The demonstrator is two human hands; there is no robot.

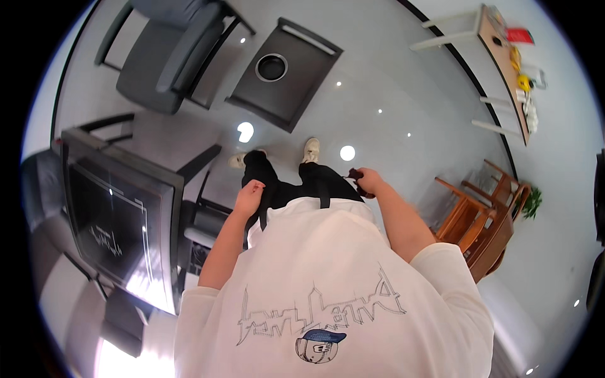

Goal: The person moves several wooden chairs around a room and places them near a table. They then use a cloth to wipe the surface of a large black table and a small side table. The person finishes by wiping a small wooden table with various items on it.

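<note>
My left hand (pixel 250 197) hangs in front of my left thigh with the fingers curled in. Nothing shows in it. On the other side, my right hand (pixel 372 181) is closed around a small dark maroon object (pixel 355 174). Part of that object sticks out above the fingers and part below them, and its exact kind is hard to make out. Both arms hang low beside my white printed T-shirt (pixel 326 264). My black trousers (pixel 283 191) and a pale shoe (pixel 311 150) on the grey floor are beneath.
Ahead stands a low dark table (pixel 302 66) bearing a round black dish (pixel 271 67) with a silvery rim. A grey armchair (pixel 156 61) is beside it. Left is a dark glossy-topped table (pixel 118 212). Right are brown wooden chairs (pixel 477 217), a plant (pixel 532 202) and a side table (pixel 503 71) with small items.
</note>
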